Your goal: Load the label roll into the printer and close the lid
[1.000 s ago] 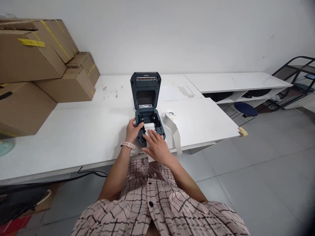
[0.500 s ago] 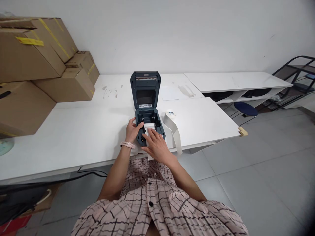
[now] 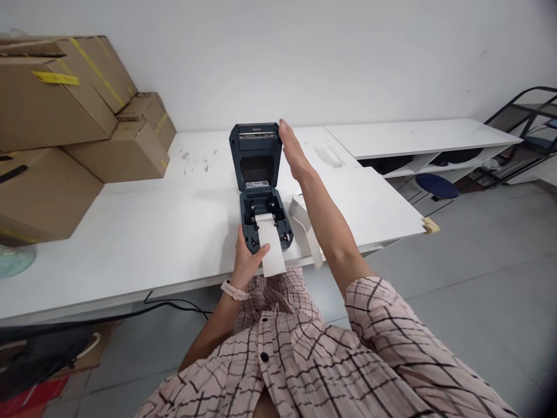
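A dark label printer [image 3: 265,200] stands at the table's front edge with its lid [image 3: 256,152] raised. A white paper strip [image 3: 271,247] runs out of its base over the front. My left hand [image 3: 249,255] is at the printer's front left corner, its thumb pressing on the strip and the other fingers along the side, partly hidden. My right hand [image 3: 292,145] touches the top right edge of the lid, fingers stretched and mostly behind it. A roll of labels [image 3: 299,203] lies right of the printer, partly behind my right forearm, its loose end hanging over the edge.
Cardboard boxes [image 3: 117,152] are stacked on the left of the white table [image 3: 174,232]. A glass object [image 3: 16,261] sits at the far left. A blue stool [image 3: 437,184] stands by the shelves on the right. Black cables [image 3: 143,310] hang below the front edge.
My right hand has left the paper and moved up to the lid. My left hand has slid down towards the printer's front corner. More of the paper strip now shows.
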Motion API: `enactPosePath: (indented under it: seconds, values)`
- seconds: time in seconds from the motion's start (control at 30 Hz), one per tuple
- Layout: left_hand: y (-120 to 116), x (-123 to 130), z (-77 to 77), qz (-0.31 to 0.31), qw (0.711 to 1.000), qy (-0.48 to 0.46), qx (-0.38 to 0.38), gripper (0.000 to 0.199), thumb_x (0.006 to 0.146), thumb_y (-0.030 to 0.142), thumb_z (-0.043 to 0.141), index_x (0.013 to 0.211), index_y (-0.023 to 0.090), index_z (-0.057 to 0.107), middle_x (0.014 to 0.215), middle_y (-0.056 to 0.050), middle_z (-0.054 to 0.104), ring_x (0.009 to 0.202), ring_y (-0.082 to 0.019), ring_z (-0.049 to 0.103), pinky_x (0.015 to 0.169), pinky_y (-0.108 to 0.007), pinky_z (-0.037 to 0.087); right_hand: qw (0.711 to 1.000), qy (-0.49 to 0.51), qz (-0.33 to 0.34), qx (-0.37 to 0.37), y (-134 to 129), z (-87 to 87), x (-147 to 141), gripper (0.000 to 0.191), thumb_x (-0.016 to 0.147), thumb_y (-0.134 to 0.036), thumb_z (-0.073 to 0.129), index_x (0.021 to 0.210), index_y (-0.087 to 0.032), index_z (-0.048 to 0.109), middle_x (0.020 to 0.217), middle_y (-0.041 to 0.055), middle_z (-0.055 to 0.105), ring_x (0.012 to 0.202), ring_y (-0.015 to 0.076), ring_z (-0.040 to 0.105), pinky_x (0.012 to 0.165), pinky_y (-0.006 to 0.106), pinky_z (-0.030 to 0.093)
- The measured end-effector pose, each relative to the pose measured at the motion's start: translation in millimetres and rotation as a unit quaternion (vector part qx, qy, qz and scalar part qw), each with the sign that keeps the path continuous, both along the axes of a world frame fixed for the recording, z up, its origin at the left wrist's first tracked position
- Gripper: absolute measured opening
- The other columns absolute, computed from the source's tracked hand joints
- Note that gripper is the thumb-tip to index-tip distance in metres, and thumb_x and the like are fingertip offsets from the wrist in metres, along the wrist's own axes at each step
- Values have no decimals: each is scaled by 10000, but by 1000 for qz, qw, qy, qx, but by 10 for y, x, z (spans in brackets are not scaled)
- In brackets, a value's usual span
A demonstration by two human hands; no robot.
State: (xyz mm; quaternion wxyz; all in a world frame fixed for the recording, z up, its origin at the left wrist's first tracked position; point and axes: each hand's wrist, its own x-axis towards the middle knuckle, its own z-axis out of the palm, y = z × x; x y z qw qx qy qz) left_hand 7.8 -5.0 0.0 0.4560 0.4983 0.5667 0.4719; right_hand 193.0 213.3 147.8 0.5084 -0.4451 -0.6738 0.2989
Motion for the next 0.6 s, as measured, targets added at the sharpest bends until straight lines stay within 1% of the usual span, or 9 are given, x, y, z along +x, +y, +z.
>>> enactPosePath:
  seconds: [0.07,0.13,0.23,0.3,0.37,0.43,0.5,0.53,0.6]
  values:
    - [-75,-32,30,-12,1000,-7,-20,1085,726,517,831,1612,327,234,1575,-145,443,1435,-366,450,1054,-462,499,1000,12,16,-17,210,41,-56,907,890,-876,150,1548,-285,352,1657,54,339,1541,281,291,1226,606,249]
    - [-102,-87,59,-31,998,-26,-37,1037,765,550,789,1615,342,233,1608,-123,415,1440,-359,452,1064,-458,505,1000,15,15,-7,75,14,-47,882,910,-852,124,1510,-275,413,1618,63,405,1506,273,357,1214,581,292]
    - [-96,-162,90,-23,996,-69,-50,870,867,638,628,1604,336,277,1656,-78,353,1493,-325,390,1132,-432,461,1000,6,-12,26,-601,-193,36,799,975,-764,106,1436,-255,514,1504,76,538,1419,261,473,1189,526,362]
    - [-72,-180,108,3,994,-97,-51,808,916,679,508,1604,317,286,1667,-72,334,1515,-307,356,1184,-436,407,999,-24,-32,29,-1128,-435,73,682,1023,-678,163,1393,-262,556,1439,82,594,1365,255,526,1154,492,419]
    - [-30,-167,137,26,993,-106,-47,811,930,695,458,1614,308,256,1683,-71,298,1536,-299,317,1219,-444,361,998,-47,-45,15,-1546,-713,71,549,1033,-604,309,1405,-273,540,1471,86,569,1380,245,514,1140,459,444]
    - [22,-127,175,43,993,-105,-43,840,919,698,481,1620,311,229,1710,-58,226,1560,-297,256,1232,-436,343,997,-16,-61,-44,-1791,-967,42,558,989,-570,471,1462,-274,487,1543,94,506,1429,253,470,1163,456,426]
    - [73,-74,213,48,993,-102,-46,884,892,686,549,1623,319,212,1727,-44,157,1571,-305,221,1228,-421,355,984,74,-63,-149,-1884,-1148,5,697,921,-565,593,1525,-269,413,1600,102,443,1462,274,439,1176,464,414]
    - [93,-48,228,41,993,-104,-49,900,880,674,583,1621,320,215,1727,-48,161,1565,-312,236,1218,-419,372,969,131,-56,-203,-1893,-1204,-12,766,888,-568,634,1546,-265,384,1610,104,431,1461,286,444,1175,467,418]
    - [121,-6,244,12,992,-114,-50,893,868,637,632,1609,316,252,1696,-76,261,1526,-326,326,1185,-429,418,931,231,-27,-283,-1874,-1256,-32,846,834,-576,689,1552,-258,377,1599,97,452,1440,305,476,1170,466,429]
